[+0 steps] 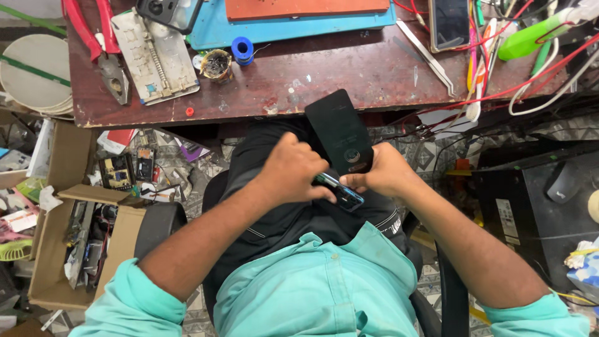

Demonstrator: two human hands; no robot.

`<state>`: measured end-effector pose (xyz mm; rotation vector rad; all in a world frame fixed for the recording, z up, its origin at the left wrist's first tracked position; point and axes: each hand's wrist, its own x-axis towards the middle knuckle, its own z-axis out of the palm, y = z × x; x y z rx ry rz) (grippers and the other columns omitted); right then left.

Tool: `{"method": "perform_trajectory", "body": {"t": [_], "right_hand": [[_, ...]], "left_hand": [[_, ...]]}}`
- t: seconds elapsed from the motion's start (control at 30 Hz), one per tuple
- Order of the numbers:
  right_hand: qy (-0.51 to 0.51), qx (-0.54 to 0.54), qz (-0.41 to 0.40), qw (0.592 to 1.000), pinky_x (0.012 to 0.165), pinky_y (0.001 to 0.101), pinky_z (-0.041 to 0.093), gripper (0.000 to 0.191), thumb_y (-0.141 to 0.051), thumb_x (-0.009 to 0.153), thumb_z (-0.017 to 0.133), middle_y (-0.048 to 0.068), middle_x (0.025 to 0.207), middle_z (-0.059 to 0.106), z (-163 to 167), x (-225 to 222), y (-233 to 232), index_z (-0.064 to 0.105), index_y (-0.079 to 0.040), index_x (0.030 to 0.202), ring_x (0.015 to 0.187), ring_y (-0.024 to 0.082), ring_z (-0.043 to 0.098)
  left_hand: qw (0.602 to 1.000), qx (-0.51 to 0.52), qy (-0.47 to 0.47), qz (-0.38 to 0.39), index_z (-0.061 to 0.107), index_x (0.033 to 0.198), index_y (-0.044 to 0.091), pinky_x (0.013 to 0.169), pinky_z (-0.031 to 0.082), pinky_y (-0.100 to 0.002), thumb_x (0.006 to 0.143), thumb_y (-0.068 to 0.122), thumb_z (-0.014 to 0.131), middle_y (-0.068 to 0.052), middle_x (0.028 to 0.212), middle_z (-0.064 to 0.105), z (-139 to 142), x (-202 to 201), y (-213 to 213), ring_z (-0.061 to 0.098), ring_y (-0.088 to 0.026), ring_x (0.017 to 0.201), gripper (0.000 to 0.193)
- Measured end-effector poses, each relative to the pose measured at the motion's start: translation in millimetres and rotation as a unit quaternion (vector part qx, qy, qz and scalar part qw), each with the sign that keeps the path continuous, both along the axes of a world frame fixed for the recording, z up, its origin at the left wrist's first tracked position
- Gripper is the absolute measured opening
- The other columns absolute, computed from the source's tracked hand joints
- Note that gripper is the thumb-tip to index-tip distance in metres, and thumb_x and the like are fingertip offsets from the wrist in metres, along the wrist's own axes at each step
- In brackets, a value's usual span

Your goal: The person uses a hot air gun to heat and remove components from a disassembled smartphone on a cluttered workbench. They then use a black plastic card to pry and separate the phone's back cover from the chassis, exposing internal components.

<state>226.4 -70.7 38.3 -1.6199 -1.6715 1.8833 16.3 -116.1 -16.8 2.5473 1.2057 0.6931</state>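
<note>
Item: my left hand, closed in a loose fist over my lap, fingers wrapped on the near end of a slim dark phone with a blue-green edge.
Item: my right hand, curled, thumb and fingers pinching the far end of that phone; against its fingers stands a flat black back cover, tilted up and away from both hands, its top edge reaching the desk edge.
Item: the phone lies between the two hands, touching both, low over my black trousers.
Item: wooden desk, beyond the hands.
Item: red-handled pliers, far beyond my left hand.
Item: metal tweezers, beyond my right hand.
Item: blue solder spool, beyond my left hand, beside a small brass-wool tin.
Item: open cardboard box of scrap boards, well out from my left forearm.
</note>
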Motion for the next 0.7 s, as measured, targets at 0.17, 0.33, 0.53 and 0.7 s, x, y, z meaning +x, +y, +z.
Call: {"method": "perform_trajectory", "body": {"t": [0.17,0.33,0.53,0.7], "right_hand": [[-0.018,-0.014,0.004,1.000,0.058,0.0294,0.061,0.018,0.000,0.069,0.089,0.008,0.075,0.077,-0.8,-0.5,0.9,0.076,0.002,0.081,0.063,0.014,0.071],[-0.038,-0.002,0.040,0.998,0.054,0.0308,0.058,0.018,0.004,0.066,0.089,0.010,0.071,0.075,4.6,-5.6,10.8,0.075,0.004,0.077,0.058,0.016,0.070],[-0.034,0.000,0.044,0.998,0.054,0.0289,0.058,0.019,0.004,0.066,0.089,0.008,0.072,0.076,8.1,-14.5,14.1,0.076,0.002,0.079,0.059,0.014,0.070],[-0.014,0.003,0.045,0.999,0.055,0.0291,0.059,0.018,0.004,0.066,0.088,0.007,0.072,0.076,11.0,-18.0,15.8,0.077,0.001,0.080,0.059,0.014,0.071]], "left_hand": [[0.975,-0.161,-0.124,0.087,0.068,0.073,0.010,0.065,0.049,-0.041,0.061,0.052,0.091,-0.005,0.070,0.061,-1.0,-14.3,-1.4,0.063,-0.026,0.068,0.049],[0.982,-0.122,-0.146,0.000,0.063,0.072,0.006,0.067,0.052,-0.042,0.066,0.044,0.091,-0.007,0.072,0.061,-3.4,-14.8,6.7,0.064,-0.029,0.073,0.048],[0.982,-0.135,-0.136,0.000,0.068,0.072,0.006,0.067,0.053,-0.042,0.064,0.042,0.092,-0.007,0.073,0.065,-3.4,-9.4,5.4,0.066,-0.029,0.075,0.043],[0.981,-0.148,-0.127,-0.002,0.072,0.074,0.006,0.068,0.054,-0.041,0.062,0.040,0.093,-0.007,0.074,0.068,-4.4,-9.9,6.6,0.068,-0.028,0.076,0.041]]}}
